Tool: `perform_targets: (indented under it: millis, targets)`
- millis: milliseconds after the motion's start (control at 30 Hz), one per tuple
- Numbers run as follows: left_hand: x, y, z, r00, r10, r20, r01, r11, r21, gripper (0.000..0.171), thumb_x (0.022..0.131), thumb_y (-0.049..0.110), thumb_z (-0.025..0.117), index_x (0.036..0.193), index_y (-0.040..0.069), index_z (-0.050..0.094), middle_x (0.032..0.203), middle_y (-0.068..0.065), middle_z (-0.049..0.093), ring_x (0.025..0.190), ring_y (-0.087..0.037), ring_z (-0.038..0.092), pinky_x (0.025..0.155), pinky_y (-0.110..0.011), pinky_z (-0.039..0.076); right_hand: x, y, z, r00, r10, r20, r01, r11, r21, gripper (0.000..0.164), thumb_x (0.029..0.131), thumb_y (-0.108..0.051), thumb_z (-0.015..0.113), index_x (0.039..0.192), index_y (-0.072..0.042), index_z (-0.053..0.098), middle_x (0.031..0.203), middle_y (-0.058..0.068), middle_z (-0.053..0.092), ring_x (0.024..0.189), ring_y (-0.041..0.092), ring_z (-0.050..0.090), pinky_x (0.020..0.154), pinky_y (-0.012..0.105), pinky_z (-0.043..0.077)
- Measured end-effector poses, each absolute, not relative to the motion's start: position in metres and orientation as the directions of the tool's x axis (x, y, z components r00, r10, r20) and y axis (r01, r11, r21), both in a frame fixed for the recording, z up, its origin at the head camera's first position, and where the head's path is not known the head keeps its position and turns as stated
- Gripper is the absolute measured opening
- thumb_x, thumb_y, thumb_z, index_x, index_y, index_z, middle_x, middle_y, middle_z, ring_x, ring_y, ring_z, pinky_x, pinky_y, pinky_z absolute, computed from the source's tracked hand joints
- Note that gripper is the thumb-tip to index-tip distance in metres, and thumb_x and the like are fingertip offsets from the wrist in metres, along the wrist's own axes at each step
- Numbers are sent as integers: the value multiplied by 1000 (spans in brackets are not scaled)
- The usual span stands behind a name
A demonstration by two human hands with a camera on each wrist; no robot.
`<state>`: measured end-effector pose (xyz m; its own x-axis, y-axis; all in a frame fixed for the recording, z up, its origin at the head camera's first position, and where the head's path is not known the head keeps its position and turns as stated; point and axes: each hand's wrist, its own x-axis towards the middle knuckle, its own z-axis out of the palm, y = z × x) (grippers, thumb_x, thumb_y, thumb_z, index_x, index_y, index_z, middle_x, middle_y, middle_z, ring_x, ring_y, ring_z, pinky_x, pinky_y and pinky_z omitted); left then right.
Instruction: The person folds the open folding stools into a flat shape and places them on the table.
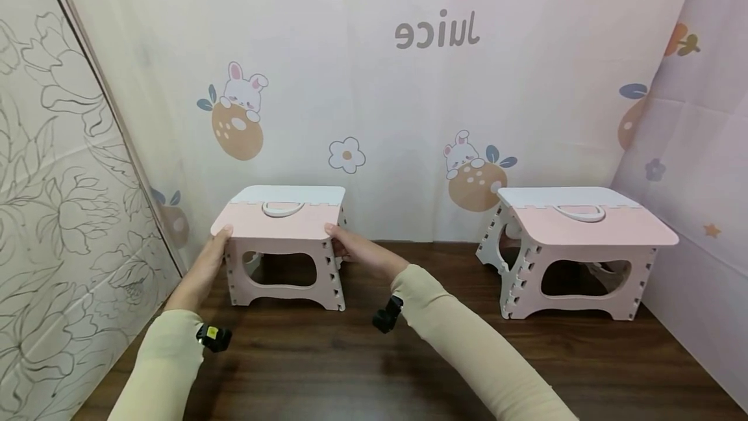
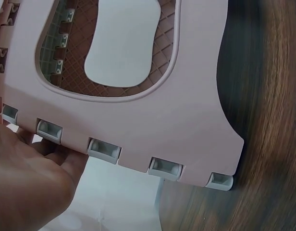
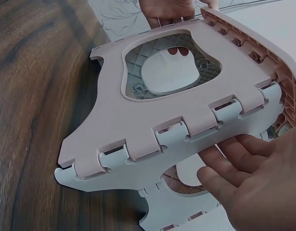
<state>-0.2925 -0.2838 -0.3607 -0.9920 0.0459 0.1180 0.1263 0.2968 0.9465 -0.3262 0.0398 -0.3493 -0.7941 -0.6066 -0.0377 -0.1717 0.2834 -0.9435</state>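
Soft, even light fills the head view, brightest on the pale curtain (image 1: 386, 115) toward twelve o'clock, while faint, blurry-edged shadows fall on the dark wooden surface (image 1: 304, 369) near six. Both wrist views look dimmer and greyer. The left one smears the wood grain at three; the right one darkens around seven.

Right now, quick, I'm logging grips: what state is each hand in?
Left hand: closed, holding the pink-and-white folding stool on the left by its left side.
Right hand: closed, holding that same stool by its right side.
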Motion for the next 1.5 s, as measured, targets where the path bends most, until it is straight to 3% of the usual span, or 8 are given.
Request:
perform_targets:
  millis: [333,967,1500]
  targets:
    - [-286,-274,-360,-999,34,11,23,367,930,88,99,67,23,159,15,-16,164,-22,-14,148,-42,-6,113,-68,1,-326,52,-350,-792,-610,-39,-168,279,-945,75,102,-63,31,149,-7,42,137,10,52,125,24,50,114,50,30]
    - [-293,-253,-367,-995,67,70,87,304,949,87,101,62,27,159,14,-15,164,-21,-11,149,-39,-4,115,-63,3,-324,78,-351,-805,-592,-31,-158,266,-951,75,103,-61,31,154,-5,33,141,15,47,130,30,46,114,51,28]
    - [-297,-239,-367,-996,71,45,66,332,941,90,100,66,27,158,11,-15,163,-23,-7,148,-41,0,114,-65,5,-325,94,-352,-797,-603,-19,-157,237,-959,72,105,-57,30,149,-1,37,137,17,48,127,30,46,113,51,31]
